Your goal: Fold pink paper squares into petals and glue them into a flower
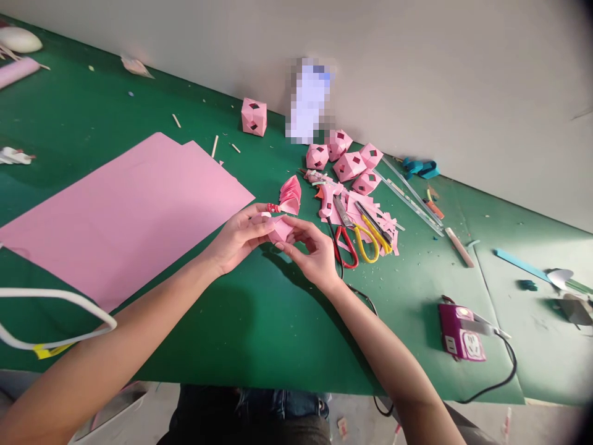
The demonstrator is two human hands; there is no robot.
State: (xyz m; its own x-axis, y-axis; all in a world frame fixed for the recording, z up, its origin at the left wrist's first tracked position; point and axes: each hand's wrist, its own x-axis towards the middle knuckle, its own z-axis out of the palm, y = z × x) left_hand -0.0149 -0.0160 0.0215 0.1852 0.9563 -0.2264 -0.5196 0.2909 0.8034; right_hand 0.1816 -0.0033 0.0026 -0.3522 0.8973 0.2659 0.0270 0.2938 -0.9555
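Pink folded paper piece [280,230], pinched between both hands' fingers [264,224]

Bright, even daylight fills the scene, and colours read clean. My arms throw soft dark shadows onto the green counter [259,321] below and just toward me, so the light comes from above and ahead. The pale wall [440,74] looks flat, without glare. One patch against the wall is pixelated [309,99]. The view bends at the edges, tilting the counter, and the right corners darken. Focus is sharp at centre, softer near the borders.
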